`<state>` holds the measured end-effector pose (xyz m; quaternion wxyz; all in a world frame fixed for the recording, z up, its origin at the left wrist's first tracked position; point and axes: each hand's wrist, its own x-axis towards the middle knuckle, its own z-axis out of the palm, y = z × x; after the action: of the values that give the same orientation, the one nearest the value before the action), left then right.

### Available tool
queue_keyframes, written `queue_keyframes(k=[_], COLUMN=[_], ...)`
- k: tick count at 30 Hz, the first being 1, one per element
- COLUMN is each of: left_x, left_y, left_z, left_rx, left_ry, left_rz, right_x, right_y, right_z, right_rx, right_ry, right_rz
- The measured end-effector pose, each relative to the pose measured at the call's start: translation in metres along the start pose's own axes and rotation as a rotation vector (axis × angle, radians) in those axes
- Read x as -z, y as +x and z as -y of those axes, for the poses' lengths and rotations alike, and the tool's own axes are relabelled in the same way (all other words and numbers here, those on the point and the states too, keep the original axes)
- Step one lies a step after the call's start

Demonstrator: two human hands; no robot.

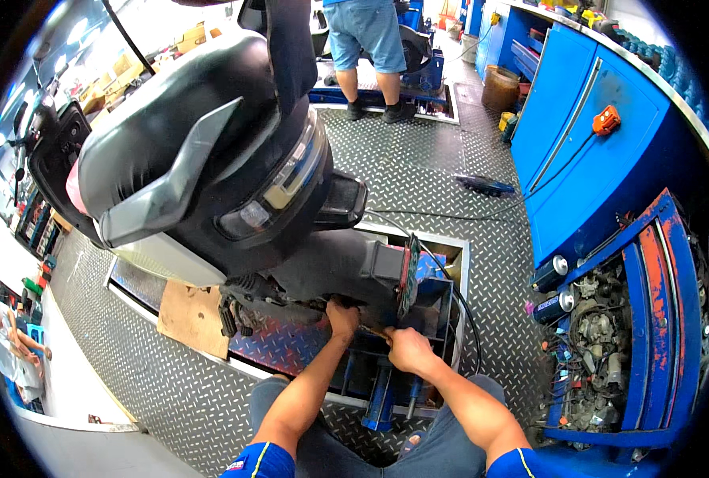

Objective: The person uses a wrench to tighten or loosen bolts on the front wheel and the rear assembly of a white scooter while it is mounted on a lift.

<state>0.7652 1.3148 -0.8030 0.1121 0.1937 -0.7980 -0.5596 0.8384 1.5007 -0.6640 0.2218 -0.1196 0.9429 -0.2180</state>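
Observation:
A black scooter (211, 159) stands on a low blue-and-red lift platform (278, 342), its tail toward me. My left hand (343, 320) reaches in at the lower rear of the scooter, beside the dark rear wheel area. Its fingertips are hidden there. To its right, my right hand (410, 350) is closed like a fist around the end of a thin metal tool (377, 331). That tool points left toward my left hand, and its far end is lost in shadow. The rear mudguard (374, 263) hangs just above both hands.
A blue cabinet (593, 119) stands at right, with an orange hand control (606, 120) on a cable. Below it, a blue-and-red cart (649, 311) holds greasy parts beside spray cans (552, 307). Cardboard (195, 319) lies left of the platform. Another person (366, 48) stands ahead.

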Motion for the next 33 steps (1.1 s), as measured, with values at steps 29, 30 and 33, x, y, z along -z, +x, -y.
queue_keyframes(k=[29, 30, 33], left_x=[0.018, 0.014, -0.004], left_y=[-0.008, -0.008, -0.014], left_z=[-0.018, -0.019, -0.026], left_rx=[0.004, 0.015, 0.036], left_ry=[-0.097, -0.08, -0.23], left_rz=[0.048, 0.068, 0.057], right_x=[-0.004, -0.002, 0.0], right_y=[0.004, 0.002, -0.002], right_z=[0.005, 0.004, -0.006], right_rx=[0.066, 0.058, 0.029], right_ry=[-0.009, -0.01, 0.014], right_rz=[0.056, 0.053, 0.024])
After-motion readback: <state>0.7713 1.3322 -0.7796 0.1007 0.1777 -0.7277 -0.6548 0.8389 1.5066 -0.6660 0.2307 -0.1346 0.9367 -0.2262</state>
